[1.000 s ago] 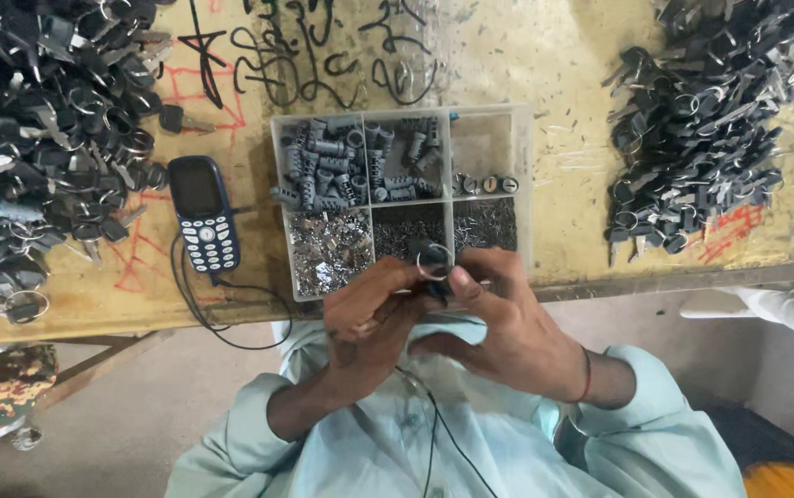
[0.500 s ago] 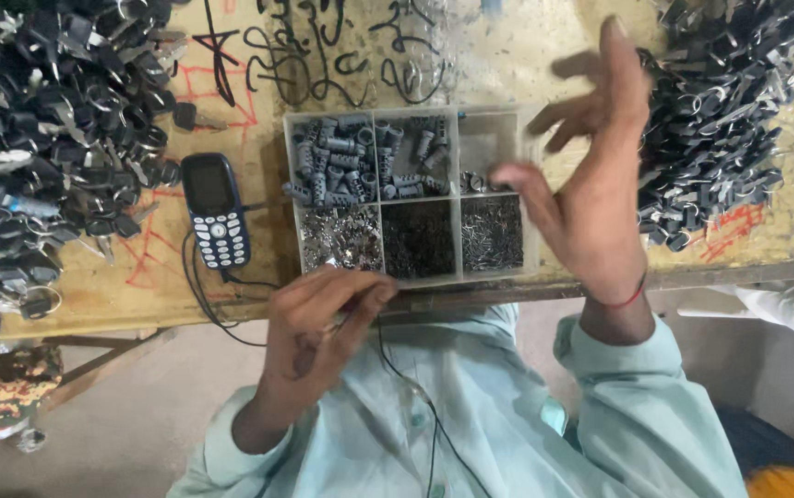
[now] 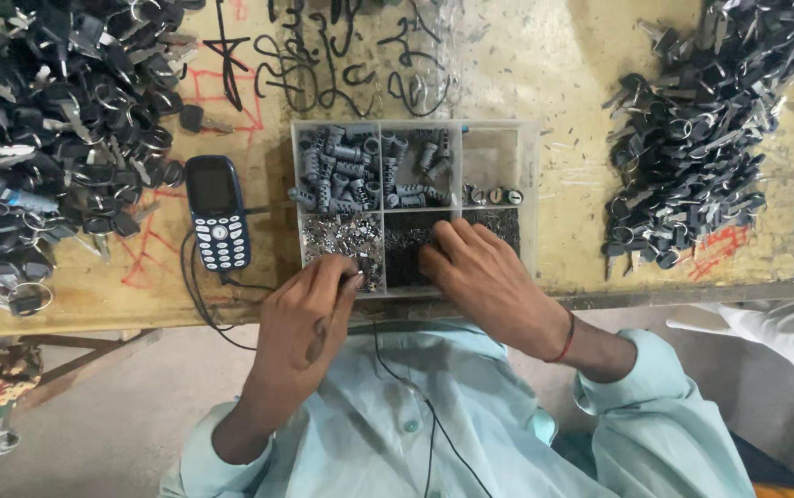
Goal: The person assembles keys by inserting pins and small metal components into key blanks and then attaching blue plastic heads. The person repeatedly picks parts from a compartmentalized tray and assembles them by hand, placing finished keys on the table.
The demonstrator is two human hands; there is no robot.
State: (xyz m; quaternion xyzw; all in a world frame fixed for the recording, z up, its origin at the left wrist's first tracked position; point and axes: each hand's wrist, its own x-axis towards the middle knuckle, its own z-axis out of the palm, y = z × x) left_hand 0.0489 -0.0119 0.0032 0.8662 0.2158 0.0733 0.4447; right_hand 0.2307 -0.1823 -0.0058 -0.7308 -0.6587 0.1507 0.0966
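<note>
One screen in view: a small blue keypad phone [image 3: 218,213] lies flat on the yellow bench [image 3: 526,65], left of a clear divided box [image 3: 531,184] and just right of the left-hand pile of dark keys [image 3: 37,129]. Its screen [image 3: 212,187] is a dark, unlit rectangle at the upper end; pale keys sit below. A thin black cable [image 3: 196,295] leaves its lower end. Black and red scrawl [image 3: 323,55] marks the bench top above the box. No packages or labels seen.

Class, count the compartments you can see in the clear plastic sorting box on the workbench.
6 in the sorting box: three along the far row, three along the near row. The right hand covers part of the near row, so further dividers may be hidden.
</note>
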